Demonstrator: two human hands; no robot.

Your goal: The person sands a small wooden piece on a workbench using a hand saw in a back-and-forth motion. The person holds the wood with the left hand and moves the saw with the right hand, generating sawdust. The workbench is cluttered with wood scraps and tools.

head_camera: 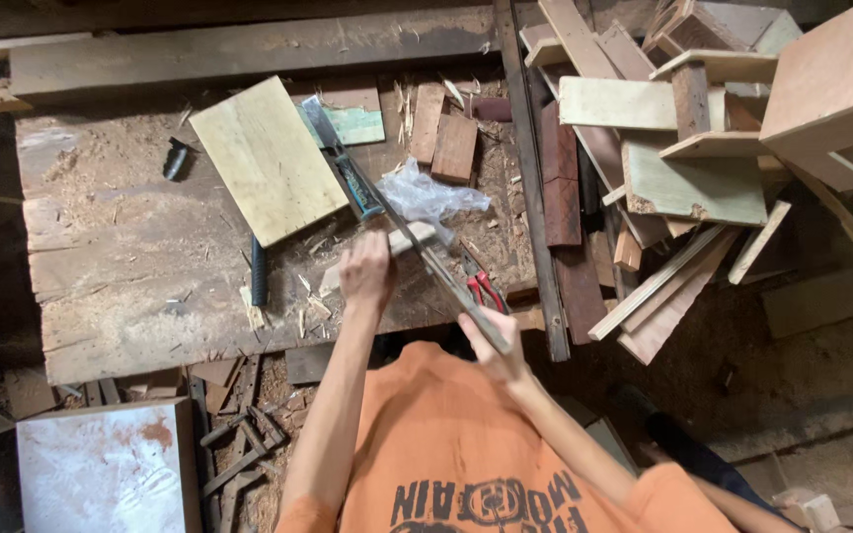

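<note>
the left hand (367, 271) is clenched on a small, light, stiff wood offcut (402, 245) at the workbench's (120, 247) 4 o'clock edge, while the right hand (491, 341) grips the thin, flexible saw (441, 271), best held at its handle.

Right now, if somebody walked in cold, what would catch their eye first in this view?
Probably the long metal blade running diagonally across the sawdust-covered workbench, gripped at its near end by the right hand while the left hand presses down on a small wood piece beside it. Next, the pale yellow board at the bench's middle, then the jumbled heap of wood offcuts to the right.
</note>
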